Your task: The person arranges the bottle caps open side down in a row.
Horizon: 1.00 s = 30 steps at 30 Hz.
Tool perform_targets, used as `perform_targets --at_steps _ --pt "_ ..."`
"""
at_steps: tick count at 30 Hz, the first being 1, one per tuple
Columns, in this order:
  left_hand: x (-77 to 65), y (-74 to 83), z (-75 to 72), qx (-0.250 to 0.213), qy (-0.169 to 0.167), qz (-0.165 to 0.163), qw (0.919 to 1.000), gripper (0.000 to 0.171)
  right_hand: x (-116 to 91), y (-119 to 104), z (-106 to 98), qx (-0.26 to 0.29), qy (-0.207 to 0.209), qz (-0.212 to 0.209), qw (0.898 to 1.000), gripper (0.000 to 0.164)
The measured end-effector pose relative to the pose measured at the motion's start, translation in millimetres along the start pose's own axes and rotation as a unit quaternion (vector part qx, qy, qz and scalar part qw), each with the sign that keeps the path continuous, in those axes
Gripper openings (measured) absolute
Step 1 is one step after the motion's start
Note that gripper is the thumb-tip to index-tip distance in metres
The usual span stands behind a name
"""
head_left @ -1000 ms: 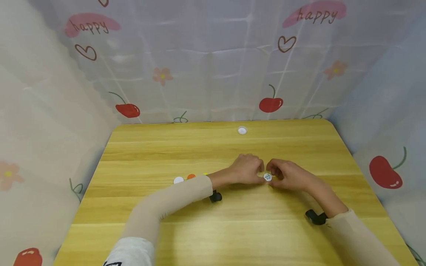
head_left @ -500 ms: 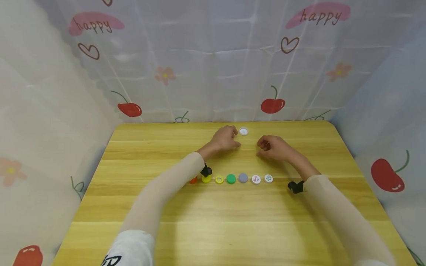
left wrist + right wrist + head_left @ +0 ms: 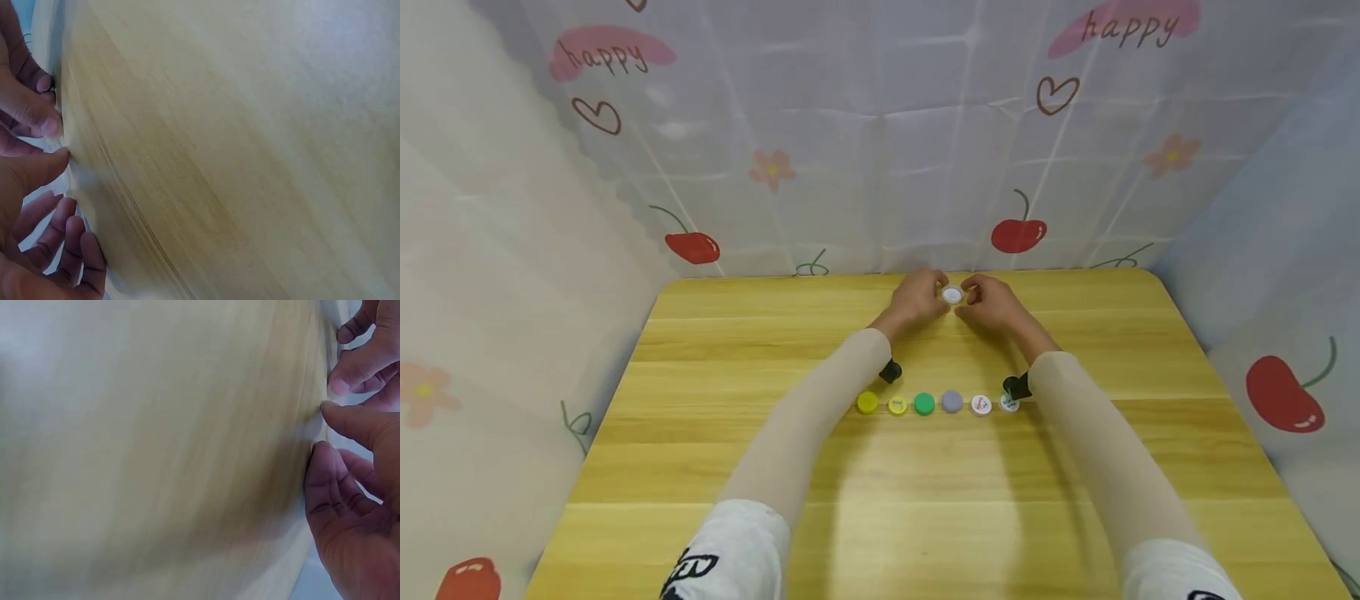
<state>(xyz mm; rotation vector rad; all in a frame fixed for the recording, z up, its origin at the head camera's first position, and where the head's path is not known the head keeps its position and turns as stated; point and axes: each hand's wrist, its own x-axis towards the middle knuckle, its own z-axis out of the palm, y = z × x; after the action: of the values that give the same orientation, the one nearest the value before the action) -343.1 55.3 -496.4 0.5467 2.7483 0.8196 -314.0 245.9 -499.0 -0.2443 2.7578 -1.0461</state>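
Note:
A small white round cap (image 3: 952,295) lies on the wooden table close to its far edge, between my two hands. On its left side, my left hand (image 3: 917,297) has the thumb and fingertips right at the rim, with a gap between them. My right hand (image 3: 992,303) flanks the cap from the other side, fingers bent and thumb below them. In the left wrist view the left thumb (image 3: 47,170) comes close to the right hand's fingers. The right wrist view has the right thumb (image 3: 350,422) apart from its fingers. Neither wrist view shows the cap.
Nearer me runs a row of round caps: a yellow cap (image 3: 867,402), a yellow printed cap (image 3: 897,406), a green cap (image 3: 923,403), a lavender cap (image 3: 952,402) and white printed caps (image 3: 981,405). My forearms pass over the row's ends. A patterned curtain (image 3: 880,192) stands behind the table (image 3: 917,517).
Both hands have left the white printed cap at the row's right end and moved to the far edge. They have closed in on the white cap there from either side.

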Motion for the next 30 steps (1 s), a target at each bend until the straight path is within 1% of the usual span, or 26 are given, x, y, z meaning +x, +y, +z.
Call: perform_targets --at_steps 4,8,11,14,16,19,21,23,25,27,30 --pt "-0.3 1.4 1.6 0.003 0.010 0.003 0.9999 0.034 4.9 -4.8 2.7 -0.013 0.001 0.000 1.000 0.044" --pt "-0.6 2.6 0.7 0.009 0.009 0.000 0.9999 0.033 7.5 -5.7 4.4 -0.027 0.000 -0.002 1.000 0.039" --pt "0.2 1.4 0.0 0.010 0.003 0.008 0.9999 0.033 8.2 -4.7 3.8 -0.039 -0.002 -0.009 0.999 0.039" --pt "-0.6 -1.8 -2.9 -0.003 -0.006 0.025 0.9997 0.034 6.8 -3.9 1.6 -0.048 -0.001 -0.027 0.998 0.039" --pt "-3.6 -4.9 -6.3 -0.016 -0.014 0.042 0.9989 0.034 3.4 -3.2 0.1 -0.049 0.002 -0.046 0.998 0.038" --pt "-12.5 -11.0 -12.7 -0.025 -0.027 0.081 0.9960 0.033 -8.4 -2.0 -1.1 -0.038 0.008 -0.081 0.996 0.039" --pt "-22.8 -16.3 -16.4 -0.021 -0.035 0.116 0.9924 0.035 -21.1 -3.2 -0.6 -0.022 0.008 -0.102 0.994 0.037" --pt "-37.4 -21.5 -19.4 -0.018 -0.041 0.149 0.9877 0.036 -36.6 -6.4 1.5 -0.001 0.004 -0.122 0.992 0.035" --pt "-57.4 -24.5 -21.5 -0.023 -0.046 0.180 0.9823 0.038 -53.7 -10.9 5.9 0.026 -0.005 -0.139 0.990 0.034" --pt "-80.1 -24.8 -23.0 -0.032 -0.044 0.200 0.9783 0.037 -70.9 -15.2 11.8 0.057 -0.017 -0.153 0.986 0.034" --pt "-112.5 -21.7 -21.6 -0.043 -0.028 0.223 0.9734 0.035 -95.8 -19.1 21.1 0.109 -0.031 -0.167 0.979 0.036"
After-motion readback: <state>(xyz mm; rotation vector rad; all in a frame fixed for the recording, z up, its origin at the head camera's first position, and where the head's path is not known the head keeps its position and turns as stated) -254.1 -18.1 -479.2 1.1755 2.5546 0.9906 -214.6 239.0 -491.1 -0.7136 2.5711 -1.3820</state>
